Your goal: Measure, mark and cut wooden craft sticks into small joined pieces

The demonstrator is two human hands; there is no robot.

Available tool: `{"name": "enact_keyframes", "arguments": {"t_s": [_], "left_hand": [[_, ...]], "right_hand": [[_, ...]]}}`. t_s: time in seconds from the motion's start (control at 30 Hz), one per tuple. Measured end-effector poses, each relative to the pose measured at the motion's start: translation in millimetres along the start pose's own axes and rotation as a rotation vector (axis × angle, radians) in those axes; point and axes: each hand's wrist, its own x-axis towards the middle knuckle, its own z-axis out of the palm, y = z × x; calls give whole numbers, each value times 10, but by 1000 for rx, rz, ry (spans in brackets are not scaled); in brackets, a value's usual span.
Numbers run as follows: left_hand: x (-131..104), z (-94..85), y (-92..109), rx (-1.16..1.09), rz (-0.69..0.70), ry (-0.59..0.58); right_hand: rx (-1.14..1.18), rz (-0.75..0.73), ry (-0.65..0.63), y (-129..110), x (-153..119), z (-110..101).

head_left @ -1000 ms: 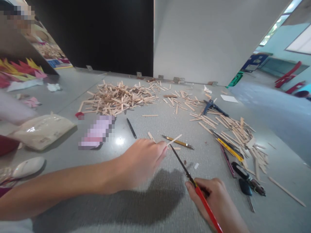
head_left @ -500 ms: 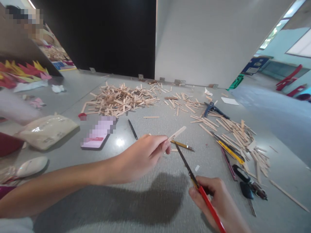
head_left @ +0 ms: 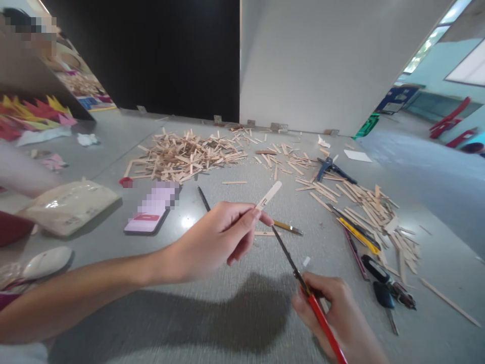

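Between the thumb and fingers of my left hand (head_left: 223,237) is a pale wooden craft stick (head_left: 271,194), its rounded end pointing up and right, with a small dark mark near my fingertips. My right hand (head_left: 333,308) is wrapped round red-handled scissors (head_left: 316,316); their dark blades point up and left, and the tips reach close to my left fingertips. Below the blades lies a small white scrap (head_left: 306,261). On the table behind my hands are a yellow-brown pencil-like tool (head_left: 288,227), a short stick piece (head_left: 265,233) and a black pen (head_left: 203,197).
A heap of wooden sticks (head_left: 189,156) lies at the back, more sticks (head_left: 369,205) at right. Pliers (head_left: 333,170), a yellow cutter (head_left: 359,235) and keys (head_left: 384,296) are among them. A phone (head_left: 151,210), plastic packet (head_left: 71,205) and mouse (head_left: 48,262) lie left. Upright panels (head_left: 303,60) stand behind.
My left hand has turned and lifted slightly, so the stick's free end is higher and further left, away from the blades. The scissors have barely moved.
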Motion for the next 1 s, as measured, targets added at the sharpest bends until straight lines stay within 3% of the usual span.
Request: {"name": "enact_keyframes", "arguments": {"t_s": [0.2,0.47,0.73,1.0], "left_hand": [[-2,-12,-12,-3,-4,-4],[5,24,-6,7,57,54],[-21,153,-53,-26,51,-55],[-61,163,-34,-29,29,-108]], "right_hand": [[-42,15,20,-48,22,-22],[47,-57,-14,86,72,-80],[110,-102,31,-50,17,-47],[2,-126,100,58,-33,-2]]}}
